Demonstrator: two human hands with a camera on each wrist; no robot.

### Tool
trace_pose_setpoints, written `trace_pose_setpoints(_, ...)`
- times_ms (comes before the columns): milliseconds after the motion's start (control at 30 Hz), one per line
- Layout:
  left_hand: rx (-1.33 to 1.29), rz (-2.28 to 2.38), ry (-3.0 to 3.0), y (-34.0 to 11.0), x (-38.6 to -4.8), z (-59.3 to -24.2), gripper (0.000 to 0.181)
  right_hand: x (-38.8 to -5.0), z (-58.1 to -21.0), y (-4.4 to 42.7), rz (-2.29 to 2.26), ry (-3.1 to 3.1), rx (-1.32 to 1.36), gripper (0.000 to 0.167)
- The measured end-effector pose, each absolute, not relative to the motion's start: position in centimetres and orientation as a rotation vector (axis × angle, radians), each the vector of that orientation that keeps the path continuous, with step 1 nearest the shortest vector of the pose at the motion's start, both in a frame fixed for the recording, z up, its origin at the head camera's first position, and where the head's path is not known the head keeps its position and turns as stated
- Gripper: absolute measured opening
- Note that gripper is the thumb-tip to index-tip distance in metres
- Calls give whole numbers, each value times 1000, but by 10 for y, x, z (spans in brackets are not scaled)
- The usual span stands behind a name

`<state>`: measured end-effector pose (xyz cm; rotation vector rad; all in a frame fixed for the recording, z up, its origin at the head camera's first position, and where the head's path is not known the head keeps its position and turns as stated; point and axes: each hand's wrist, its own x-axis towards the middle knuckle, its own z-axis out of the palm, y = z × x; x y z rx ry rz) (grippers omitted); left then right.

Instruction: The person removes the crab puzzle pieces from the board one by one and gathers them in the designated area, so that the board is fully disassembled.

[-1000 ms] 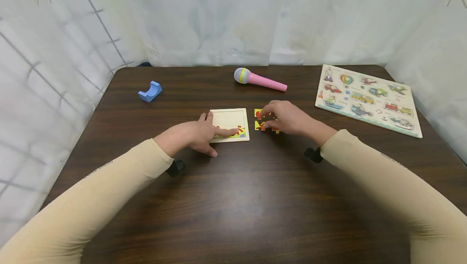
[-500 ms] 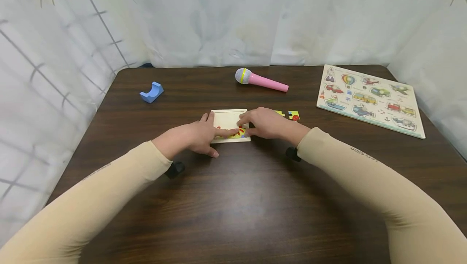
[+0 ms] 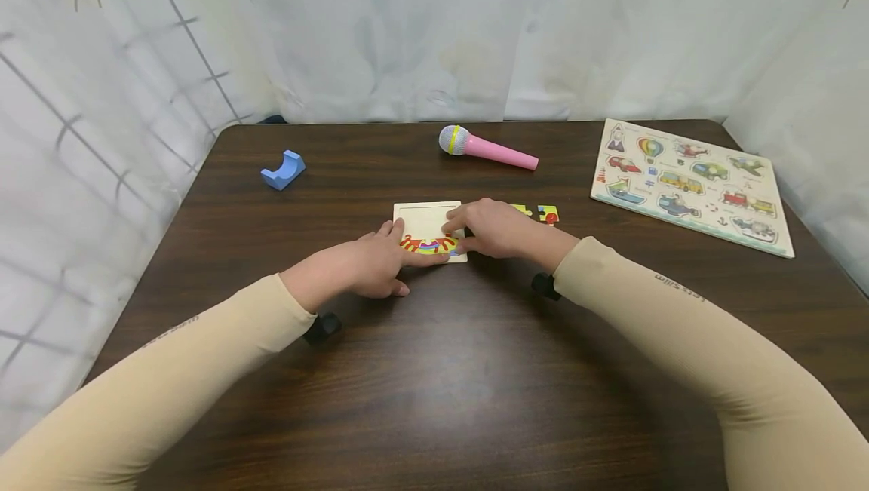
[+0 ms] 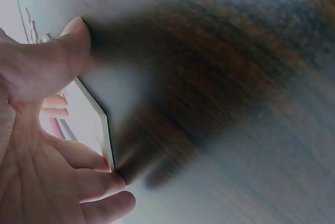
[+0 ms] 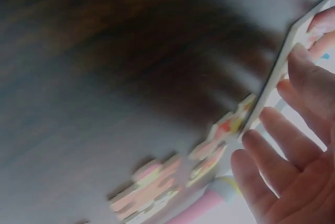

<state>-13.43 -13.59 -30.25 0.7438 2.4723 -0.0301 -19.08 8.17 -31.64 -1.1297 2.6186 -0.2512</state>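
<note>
My left hand lies with its fingers loosely straight, gripping nothing, the index finger along the near edge of the tray at the centre of the head view; I'd say it steadies the frame. My right hand reaches over the tray's right edge, thumb and index bent towards each other with a small gap; whether they pinch a piece I can't tell. The fitted pieces fill a strip at the near side, probably because a full row backs against the rim. The loose pieces lie on the table right of centre, partly behind my right hand, presumably for a short reach. The microphone, upper centre, sits beyond the work.
</note>
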Motion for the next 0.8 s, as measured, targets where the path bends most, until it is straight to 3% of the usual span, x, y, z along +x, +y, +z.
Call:
trace_pose_setpoints(400,776,-31,2436,-135,-136,-302,74,-193,-318,43,-323,2583,-1335,29)
trace_pose_setpoints(800,802,-45,2449,-136,-135,-303,75,-198,-320,25,-395,2527,-1145,29)
